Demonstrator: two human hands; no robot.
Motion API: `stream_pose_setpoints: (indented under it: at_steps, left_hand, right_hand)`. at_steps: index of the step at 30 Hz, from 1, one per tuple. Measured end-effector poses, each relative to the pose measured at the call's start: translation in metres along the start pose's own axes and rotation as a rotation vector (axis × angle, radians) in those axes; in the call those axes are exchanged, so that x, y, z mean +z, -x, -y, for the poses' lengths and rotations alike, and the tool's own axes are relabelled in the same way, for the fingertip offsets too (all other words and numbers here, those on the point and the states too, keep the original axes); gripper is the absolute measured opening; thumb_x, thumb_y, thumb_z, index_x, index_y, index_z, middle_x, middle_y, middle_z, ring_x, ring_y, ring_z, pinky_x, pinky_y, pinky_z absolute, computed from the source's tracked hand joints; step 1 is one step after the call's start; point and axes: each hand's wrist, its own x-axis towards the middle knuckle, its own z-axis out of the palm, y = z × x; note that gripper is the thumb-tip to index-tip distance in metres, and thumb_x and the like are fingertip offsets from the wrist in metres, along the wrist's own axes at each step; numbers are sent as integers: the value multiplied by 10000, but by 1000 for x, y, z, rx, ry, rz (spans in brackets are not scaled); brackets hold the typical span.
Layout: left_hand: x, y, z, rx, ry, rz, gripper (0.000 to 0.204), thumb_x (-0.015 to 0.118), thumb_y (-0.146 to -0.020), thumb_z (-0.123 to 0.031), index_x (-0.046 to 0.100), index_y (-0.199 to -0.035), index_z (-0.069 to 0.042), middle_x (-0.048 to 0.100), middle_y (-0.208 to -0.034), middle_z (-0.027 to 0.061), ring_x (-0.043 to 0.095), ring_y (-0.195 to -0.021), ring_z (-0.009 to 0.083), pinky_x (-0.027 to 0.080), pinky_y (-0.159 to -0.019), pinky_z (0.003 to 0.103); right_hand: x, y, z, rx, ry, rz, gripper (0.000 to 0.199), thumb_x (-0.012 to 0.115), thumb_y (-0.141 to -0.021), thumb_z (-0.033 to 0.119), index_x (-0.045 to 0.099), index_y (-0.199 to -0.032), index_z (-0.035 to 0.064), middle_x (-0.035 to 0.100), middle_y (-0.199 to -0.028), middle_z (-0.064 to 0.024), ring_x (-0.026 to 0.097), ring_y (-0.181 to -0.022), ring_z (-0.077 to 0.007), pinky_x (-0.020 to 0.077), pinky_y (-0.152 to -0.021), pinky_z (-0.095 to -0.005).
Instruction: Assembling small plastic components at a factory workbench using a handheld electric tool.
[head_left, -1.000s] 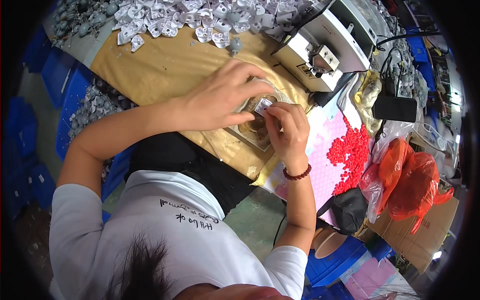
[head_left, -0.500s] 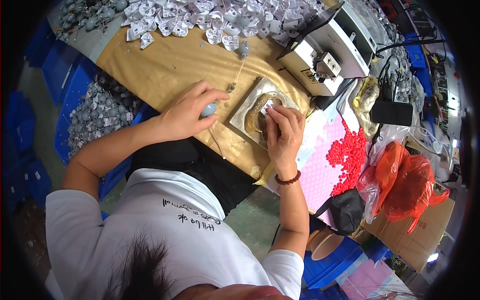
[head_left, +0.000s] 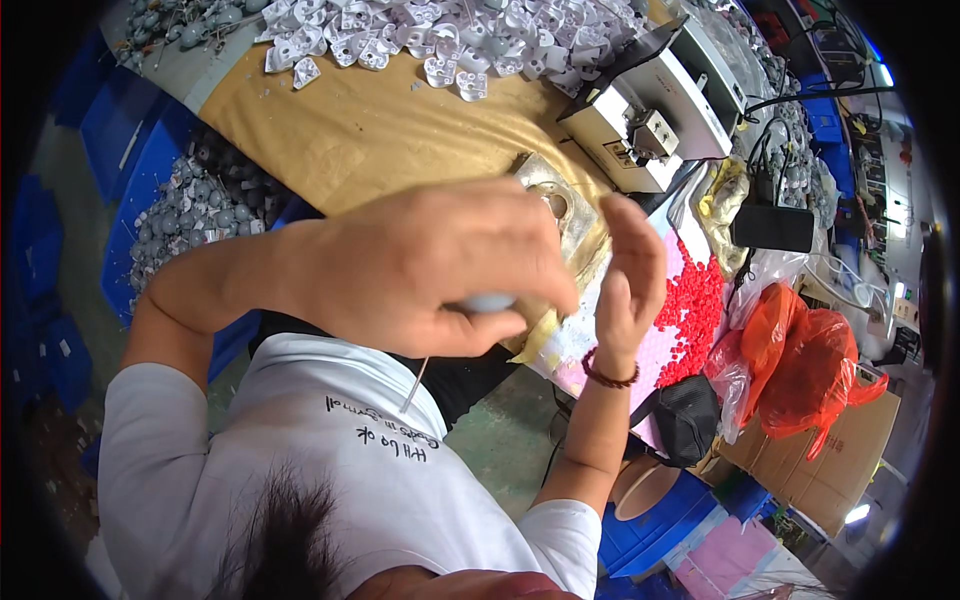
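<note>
My left hand (head_left: pixel 440 265), uppermost and blurred, is curled around a grey ball (head_left: pixel 487 302), which shows between thumb and fingers. A thin pale cord (head_left: pixel 414 385) extends below that grip, its long axis slanting down and leftward over my shirt (head_left: pixel 370 470). My right hand (head_left: pixel 632 275) stands unclenched, fingers raised, with nothing visible in its grasp; the ball lies to its left and slightly lower, so my left hand is the nearer, already touching. Beyond, partly masked by my left hand, rests a metal block (head_left: pixel 577 232) with a round recess; farther, white plastic housings (head_left: pixel 470 85).
</note>
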Motion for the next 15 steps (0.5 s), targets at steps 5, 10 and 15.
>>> stream_pose_setpoints:
  at_steps: [5, 10, 15]
  left_hand:
    - [22, 13, 33, -13, -181, 22, 301, 743, -688, 39, 677, -956, -78, 599, -1017, 51, 585, -927, 265, 512, -761, 366]
    - [36, 30, 64, -65, -322, 31, 283, 741, -673, 22, 665, -932, -62, 599, -1040, 62, 582, -966, 279, 518, -789, 381]
    - [49, 38, 86, -110, -452, 74, 264, 734, -682, -5, 666, -932, -57, 594, -1085, 72, 562, -1029, 285, 507, -842, 399]
  right_hand:
    - [-10, 1, 41, 751, -282, 449, 251, 592, -975, 53, 633, -1196, -58, 698, -1018, -103, 665, -908, -144, 528, -791, -274]
    - [-10, 9, 15, 678, 69, 251, 183, 638, -940, 23, 693, -1112, -7, 711, -898, -75, 663, -795, -111, 535, -694, -268]
    - [8, -4, -10, 124, 751, 143, 164, 690, -841, -26, 719, -991, 34, 679, -851, -96, 663, -740, -226, 533, -652, -321]
